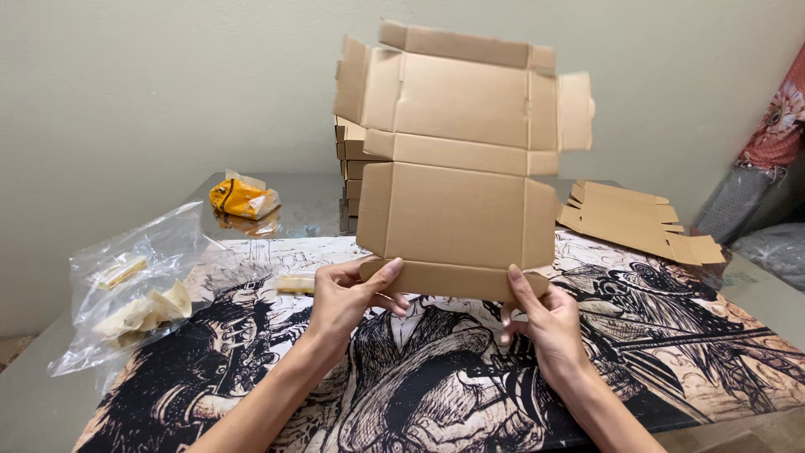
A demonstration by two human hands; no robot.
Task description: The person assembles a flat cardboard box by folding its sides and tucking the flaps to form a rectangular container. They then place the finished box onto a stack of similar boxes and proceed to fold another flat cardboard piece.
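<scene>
A flat, unfolded brown cardboard box blank [457,159] stands upright in front of me, its flaps spread at the top and sides. My left hand [348,298] grips its lower left edge, thumb on the bottom flap. My right hand [545,323] pinches the lower right edge. The blank is held above a black-and-white illustrated desk mat [470,377].
A stack of folded cardboard boxes [350,168] stands behind the blank. Flat cardboard blanks [637,220] lie at the right. A clear plastic bag [138,285] with pale packets lies at the left, a yellow packet [243,198] beyond it. Cloth [776,126] hangs at the far right.
</scene>
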